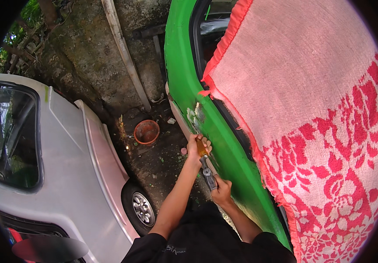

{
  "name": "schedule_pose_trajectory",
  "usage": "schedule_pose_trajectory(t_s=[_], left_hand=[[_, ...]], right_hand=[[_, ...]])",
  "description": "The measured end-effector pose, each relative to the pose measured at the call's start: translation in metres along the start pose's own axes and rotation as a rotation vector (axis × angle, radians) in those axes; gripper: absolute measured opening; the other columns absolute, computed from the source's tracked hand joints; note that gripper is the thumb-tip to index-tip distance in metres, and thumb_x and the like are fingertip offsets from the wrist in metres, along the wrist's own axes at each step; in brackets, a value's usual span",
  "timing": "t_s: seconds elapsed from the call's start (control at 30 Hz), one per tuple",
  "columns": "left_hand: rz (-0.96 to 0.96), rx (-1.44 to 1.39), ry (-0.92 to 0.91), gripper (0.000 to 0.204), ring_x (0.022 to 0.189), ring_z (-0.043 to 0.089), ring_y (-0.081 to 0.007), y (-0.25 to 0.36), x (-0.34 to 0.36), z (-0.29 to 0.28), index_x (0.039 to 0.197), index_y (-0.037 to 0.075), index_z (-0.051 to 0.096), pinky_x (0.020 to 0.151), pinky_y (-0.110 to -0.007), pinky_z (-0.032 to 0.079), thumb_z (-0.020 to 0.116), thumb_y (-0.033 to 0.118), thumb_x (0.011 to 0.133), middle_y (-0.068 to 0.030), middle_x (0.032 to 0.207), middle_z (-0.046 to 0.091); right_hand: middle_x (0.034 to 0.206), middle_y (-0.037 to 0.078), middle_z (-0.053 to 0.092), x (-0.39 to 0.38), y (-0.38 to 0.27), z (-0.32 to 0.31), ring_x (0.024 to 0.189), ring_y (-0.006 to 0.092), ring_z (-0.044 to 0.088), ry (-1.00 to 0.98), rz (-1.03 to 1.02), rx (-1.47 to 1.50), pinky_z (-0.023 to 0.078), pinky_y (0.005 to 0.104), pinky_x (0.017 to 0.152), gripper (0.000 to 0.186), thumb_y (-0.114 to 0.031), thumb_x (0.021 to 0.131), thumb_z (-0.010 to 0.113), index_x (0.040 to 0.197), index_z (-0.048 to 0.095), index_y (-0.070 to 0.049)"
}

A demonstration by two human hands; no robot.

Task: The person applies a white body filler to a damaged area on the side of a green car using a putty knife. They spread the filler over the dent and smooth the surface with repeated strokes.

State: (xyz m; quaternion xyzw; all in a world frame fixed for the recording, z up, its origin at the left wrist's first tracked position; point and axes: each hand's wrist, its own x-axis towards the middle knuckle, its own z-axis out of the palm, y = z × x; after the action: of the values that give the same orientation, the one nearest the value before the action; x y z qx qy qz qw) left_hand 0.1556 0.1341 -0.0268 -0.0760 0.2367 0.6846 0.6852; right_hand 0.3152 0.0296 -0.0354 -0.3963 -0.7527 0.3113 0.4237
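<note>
Being clamped in the right hand (222, 193), a grey hammer-like tool (208, 174) is being held just beside an amber handle (202, 148), which is being gripped by the left hand (193, 149) along the green car (235, 162); its far end is being hidden. Beyond, a ragged patch (196, 115) is being exposed in the paint; the work is apparently being left partly done, its uneven edges remaining.

Left hand (194, 148) curls farther forward than the curled right hand (222, 193)
</note>
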Motion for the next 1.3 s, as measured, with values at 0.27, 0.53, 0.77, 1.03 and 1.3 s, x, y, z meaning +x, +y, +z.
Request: schedule_pose_trajectory(t_s=[0.27, 0.53, 0.77, 1.03, 1.3], left_hand=[[0.011, -0.025, 0.005, 0.029, 0.042, 0.036, -0.0186, -0.003, 0.004, -0.001, 0.074, 0.011, 0.043, 0.037, -0.032, 0.031, 0.036, 0.025, 0.098, -0.0061, 0.05, 0.04], [0.006, -0.015, -0.008, 0.029, 0.042, 0.036, -0.0189, -0.002, 0.006, -0.003, 0.074, 0.011, 0.044, 0.037, -0.032, 0.03, 0.035, 0.026, 0.098, -0.0059, 0.05, 0.041], [0.022, 0.027, -0.006, 0.026, 0.042, 0.036, -0.0184, 0.0, 0.005, -0.005, 0.075, 0.011, 0.044, 0.037, -0.032, 0.029, 0.039, 0.026, 0.095, -0.0053, 0.05, 0.041], [-0.028, 0.027, -0.059, 0.026, 0.039, 0.037, -0.0178, 0.013, -0.002, -0.014, 0.075, 0.011, 0.046, 0.036, -0.031, 0.03, 0.039, 0.025, 0.096, -0.0037, 0.048, 0.041], [0.121, -0.384, -0.043, 0.022, 0.037, 0.04, -0.0146, 0.066, 0.005, -0.088, 0.075, 0.006, 0.049, 0.036, -0.028, 0.029, 0.045, 0.017, 0.093, -0.0027, 0.051, 0.043]], right_hand=[[0.063, 0.02, 0.052, -0.004, 0.002, -0.006, 0.056, 0.038, 0.057, 0.051, -0.011, 0.052, 0.042, 0.0391, 0.051, 0.011, -0.006, 0.086, 0.058, 0.087, 0.059, 0.005], [0.06, 0.018, 0.048, -0.005, 0.006, 0.005, 0.051, 0.0359, 0.052, 0.116, 0.021, 0.136, 0.042, 0.0377, 0.051, 0.011, -0.002, 0.083, 0.054, 0.088, 0.059, 0.005], [0.058, 0.016, 0.046, 0.002, 0.002, 0.006, 0.048, 0.0315, 0.052, 0.142, 0.014, 0.146, 0.041, 0.0357, 0.05, 0.009, -0.004, 0.085, 0.053, 0.085, 0.059, 0.003], [0.056, 0.015, 0.045, 0.007, 0.003, 0.001, 0.046, 0.0264, 0.051, 0.045, 0.183, 0.136, 0.04, 0.0351, 0.049, 0.017, -0.011, 0.092, 0.052, 0.086, 0.059, 0.003], [0.056, 0.012, 0.046, 0.002, -0.005, 0.0, 0.046, 0.0221, 0.051, -0.018, 0.223, 0.213, 0.039, 0.0344, 0.048, 0.019, -0.012, 0.092, 0.054, 0.079, 0.055, 0.001]])
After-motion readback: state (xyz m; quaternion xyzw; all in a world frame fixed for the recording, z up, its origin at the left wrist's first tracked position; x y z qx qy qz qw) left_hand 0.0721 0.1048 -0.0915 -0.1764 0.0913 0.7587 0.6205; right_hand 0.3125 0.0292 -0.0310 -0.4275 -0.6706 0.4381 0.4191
